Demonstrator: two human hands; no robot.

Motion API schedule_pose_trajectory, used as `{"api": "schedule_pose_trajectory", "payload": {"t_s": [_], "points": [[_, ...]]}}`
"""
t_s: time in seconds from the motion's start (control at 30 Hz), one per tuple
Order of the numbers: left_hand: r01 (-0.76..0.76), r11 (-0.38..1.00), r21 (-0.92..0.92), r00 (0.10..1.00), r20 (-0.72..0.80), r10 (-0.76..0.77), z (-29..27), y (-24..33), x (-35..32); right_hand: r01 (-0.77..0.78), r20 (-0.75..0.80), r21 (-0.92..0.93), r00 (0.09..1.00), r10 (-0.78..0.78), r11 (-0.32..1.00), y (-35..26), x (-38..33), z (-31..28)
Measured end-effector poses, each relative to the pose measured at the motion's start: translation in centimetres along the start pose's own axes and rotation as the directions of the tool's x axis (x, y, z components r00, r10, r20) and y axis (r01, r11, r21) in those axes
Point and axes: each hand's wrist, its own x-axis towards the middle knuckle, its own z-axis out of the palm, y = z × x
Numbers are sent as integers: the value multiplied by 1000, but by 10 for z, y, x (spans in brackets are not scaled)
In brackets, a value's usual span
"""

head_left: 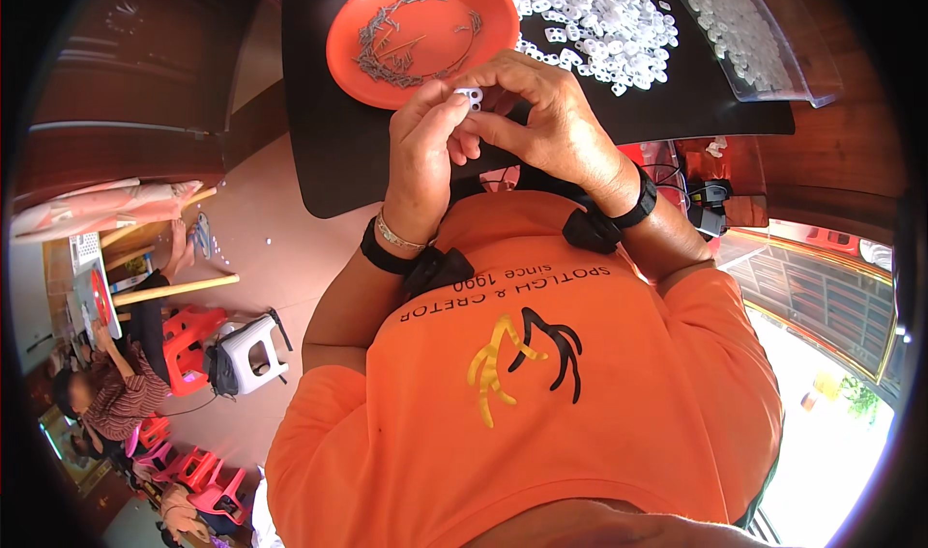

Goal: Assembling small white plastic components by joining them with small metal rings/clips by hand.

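Note:
My left hand (422, 157) and my right hand (547, 113) meet above the near edge of a black table (329, 132). Together they pinch a small white plastic piece (470, 96) between the fingertips. Just beyond the hands lies an orange plate (493, 12) with several thin grey metal pins (406, 41). To the right of the plate, a heap of small white plastic pieces (599, 21) is spread on the table. Both wrists wear black bands, and the left also has a thin bracelet.
A clear plastic tray (773, 45) with more white pieces stands at the table's far right. Cables and a dark device (706, 205) lie under the right edge. At the lower left, people sit among red stools (188, 340) and a grey stool (253, 355).

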Motion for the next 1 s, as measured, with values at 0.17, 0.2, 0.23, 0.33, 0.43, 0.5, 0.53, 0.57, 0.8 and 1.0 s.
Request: {"api": "schedule_pose_trajectory", "payload": {"t_s": [0.17,0.2,0.23,0.33,0.43,0.5,0.53,0.57,0.8,1.0], "points": [[-15,999,40,1000,-26,16,-1,-3,-1,-15,17,-18,1000,15,1000,-3,0,1],[-13,999,40,1000,-25,14,0,-3,-1,-16,14,-29,1000,16,999,-4,0,1],[-6,999,47,999,-32,7,0,-3,-1,-17,13,-29,1000,18,999,-3,1,2],[-1,999,53,1000,-30,3,0,-4,-1,54,0,-146,999,-55,988,-2,2,4],[-14,1000,20,1000,-27,15,-1,-5,1,100,-16,-192,994,-105,976,-1,2,4],[-22,1000,-12,999,-34,21,-2,-7,1,96,-29,-216,994,-105,972,-2,1,5],[-26,1000,9,999,-35,26,-3,-8,1,97,-29,-216,994,-105,972,-2,1,5],[-30,999,30,999,-35,31,-3,-9,2,101,-24,-215,994,-108,971,-1,1,4],[-54,998,23,998,-15,54,-5,-12,2,80,-7,-157,997,-82,984,-1,-1,3],[-27,1000,5,1000,-5,27,-5,-9,1,61,-12,-170,998,-64,984,-2,-2,5]]}}
